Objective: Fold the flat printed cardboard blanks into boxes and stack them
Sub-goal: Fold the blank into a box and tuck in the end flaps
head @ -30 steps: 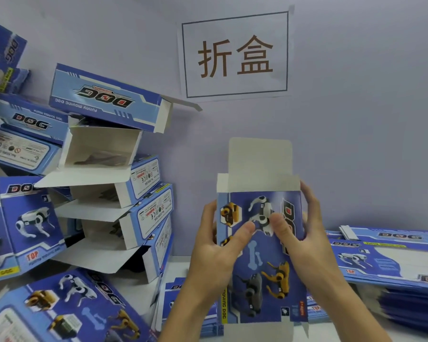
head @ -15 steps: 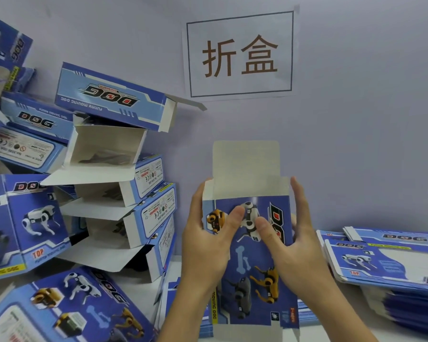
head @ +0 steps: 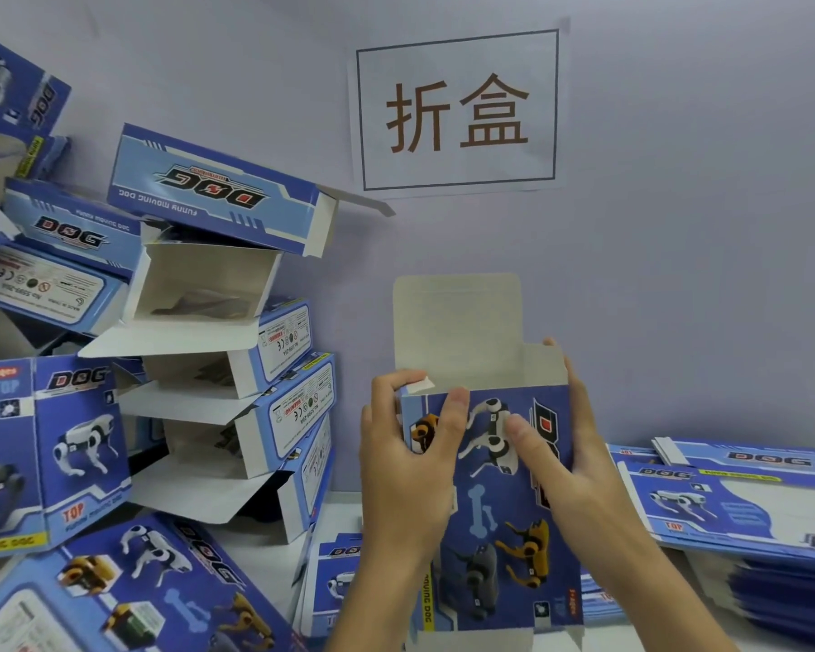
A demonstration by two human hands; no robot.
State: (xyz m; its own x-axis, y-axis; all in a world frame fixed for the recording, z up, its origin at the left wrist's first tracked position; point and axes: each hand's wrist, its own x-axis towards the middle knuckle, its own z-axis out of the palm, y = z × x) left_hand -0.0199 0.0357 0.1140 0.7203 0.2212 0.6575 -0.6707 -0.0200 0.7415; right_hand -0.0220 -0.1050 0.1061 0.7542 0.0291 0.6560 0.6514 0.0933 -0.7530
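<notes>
I hold a blue printed box (head: 495,501) upright in front of me, its robot-dog face toward me and its white top flap standing up. My left hand (head: 405,468) grips the box's left edge, thumb on the front and a finger curled over a small side flap at the top corner. My right hand (head: 565,468) grips the right edge, thumb on the front, fingers behind. A stack of flat blanks (head: 735,505) lies at the right. A pile of folded boxes (head: 217,378) leans against the wall at the left.
A white sign (head: 457,110) with two characters hangs on the lilac wall behind. More flat blanks (head: 335,581) lie on the white table under my hands. A folded box (head: 128,590) lies at the lower left, close to my left arm.
The box has opened from nearly flat into a squared tube. Both hands slid up toward its top edge, and my left finger now presses on the small top-left flap.
</notes>
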